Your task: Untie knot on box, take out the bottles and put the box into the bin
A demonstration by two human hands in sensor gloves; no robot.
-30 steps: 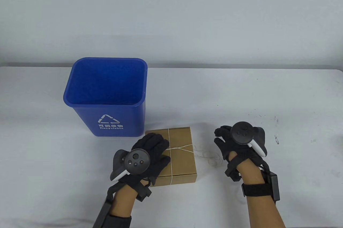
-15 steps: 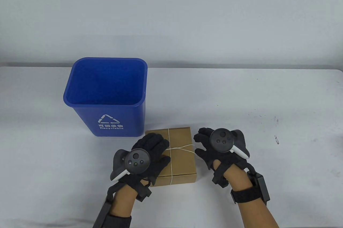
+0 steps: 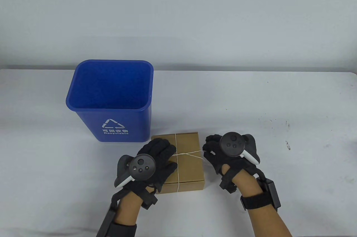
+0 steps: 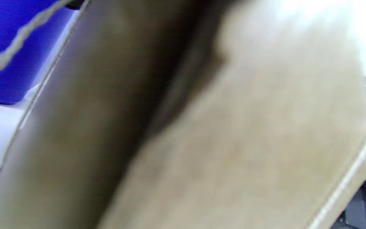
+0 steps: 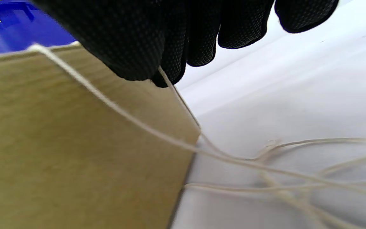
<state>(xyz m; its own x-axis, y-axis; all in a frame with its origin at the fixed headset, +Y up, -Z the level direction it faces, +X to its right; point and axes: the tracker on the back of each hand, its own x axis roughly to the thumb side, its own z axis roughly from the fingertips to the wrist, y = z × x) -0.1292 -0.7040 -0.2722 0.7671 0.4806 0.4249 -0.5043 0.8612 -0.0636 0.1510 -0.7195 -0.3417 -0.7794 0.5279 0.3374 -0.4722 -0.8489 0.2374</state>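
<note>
Presently, knot: string [image 3: 189, 153] pinched by right hand [image 3: 223, 153], not yet freed.
Box [image 3: 187, 164]: closed, pressed flat by left hand [image 3: 156, 159].
Bin [image 3: 111, 125]: awaiting box.

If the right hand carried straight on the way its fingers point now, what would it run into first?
Probably the cardboard box. The right hand sits just off the box's right edge, fingers pinching the string and aimed up-left toward it. Past the box stands the blue bin. Depth is hard to judge.
</note>
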